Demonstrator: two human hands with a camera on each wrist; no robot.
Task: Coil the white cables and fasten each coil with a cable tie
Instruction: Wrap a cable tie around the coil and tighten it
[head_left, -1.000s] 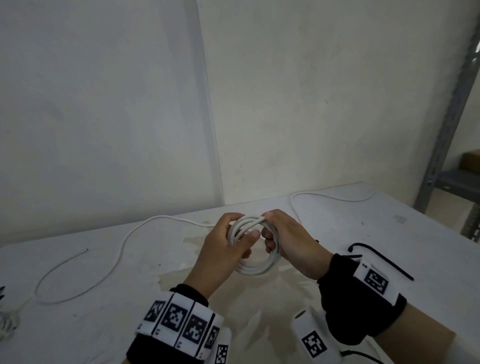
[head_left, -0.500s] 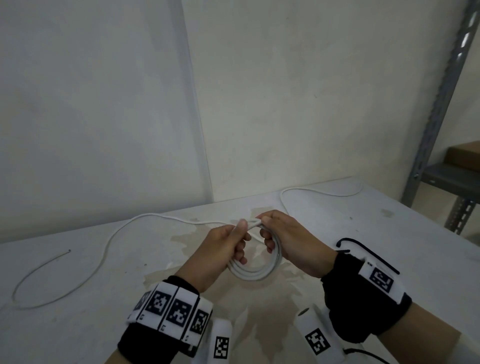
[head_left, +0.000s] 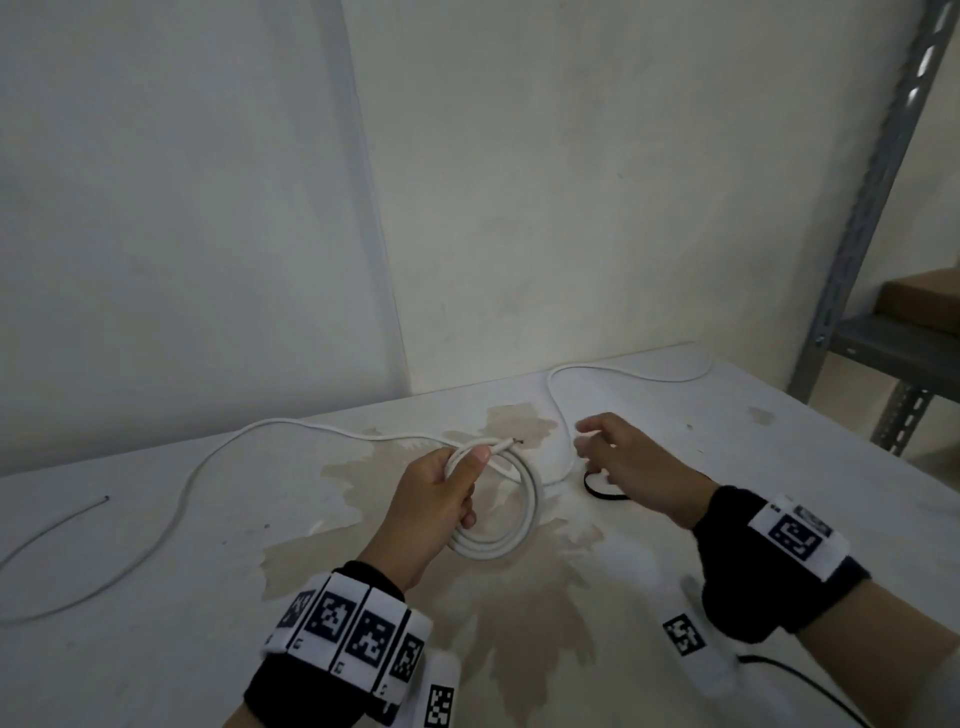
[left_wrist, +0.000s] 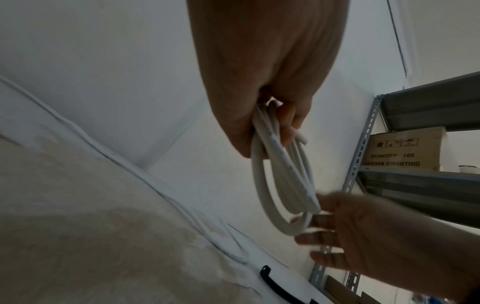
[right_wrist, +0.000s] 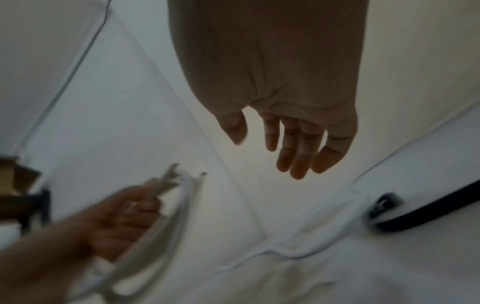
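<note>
My left hand (head_left: 441, 499) grips a coil of white cable (head_left: 511, 540) at its top, thumb pressed over the strands, and holds it just above the table. The coil (left_wrist: 283, 185) hangs from that fist in the left wrist view, its cut end sticking out. My right hand (head_left: 618, 457) hovers to the coil's right with fingers (right_wrist: 298, 152) loosely spread and nothing in it. A black cable tie (head_left: 597, 491) lies on the table right under it, also seen as a black strap (right_wrist: 415, 216) with its head toward the hand. Two more white cables (head_left: 208, 462) (head_left: 623, 370) lie loose on the table.
The white table (head_left: 156, 623) has a brown stain (head_left: 519, 623) at its middle and stands against a wall corner. A grey metal shelf (head_left: 883, 338) with cardboard boxes stands at the right. A black cord (head_left: 810, 691) runs from my right wrist.
My right hand let go of the coil and moved right, over the black cable tie. My left hand keeps the coil alone.
</note>
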